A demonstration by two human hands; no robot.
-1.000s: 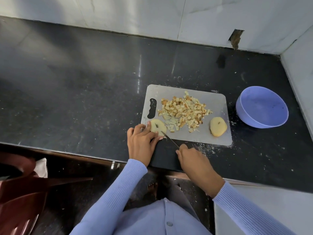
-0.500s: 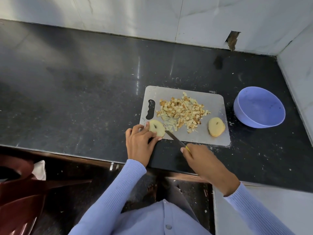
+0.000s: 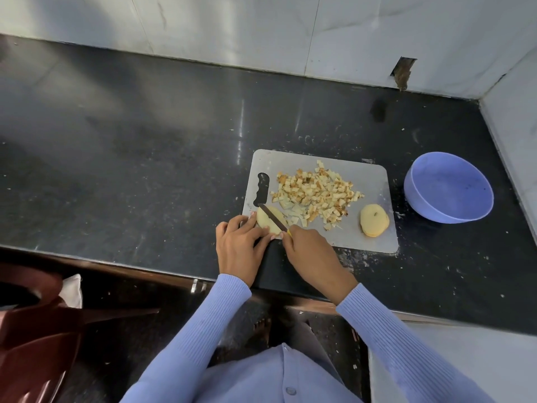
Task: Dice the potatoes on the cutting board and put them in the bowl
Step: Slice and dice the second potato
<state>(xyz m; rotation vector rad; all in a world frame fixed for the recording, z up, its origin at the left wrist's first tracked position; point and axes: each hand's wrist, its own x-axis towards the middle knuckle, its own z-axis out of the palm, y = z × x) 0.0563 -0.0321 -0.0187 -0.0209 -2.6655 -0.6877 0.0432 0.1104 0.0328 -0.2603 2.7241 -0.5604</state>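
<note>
My left hand point(image 3: 238, 245) holds a potato piece point(image 3: 268, 221) on the cutting board point(image 3: 374, 181). My right hand point(image 3: 308, 251) grips the knife point(image 3: 272, 218), its blade across the piece.

We see even, fairly bright light falling from above and ahead. The white wall point(image 3: 290, 33) is washed pale, close to overexposed at top. The dark desk point(image 3: 145, 146) shows soft grey sheen across its left half and a narrow vertical streak of glare just behind the cutting board point(image 3: 374, 181). Shadows are weak: a thin one under the bowl point(image 3: 449, 187) and a dark patch between the left hand point(image 3: 239, 245) and right hand point(image 3: 312, 254). Focus is sharp at centre. Wide-angle bending curves the wall line and desk edge. The lower left corner is dim, and the brown chair point(image 3: 35, 330) there is smeared.
</note>
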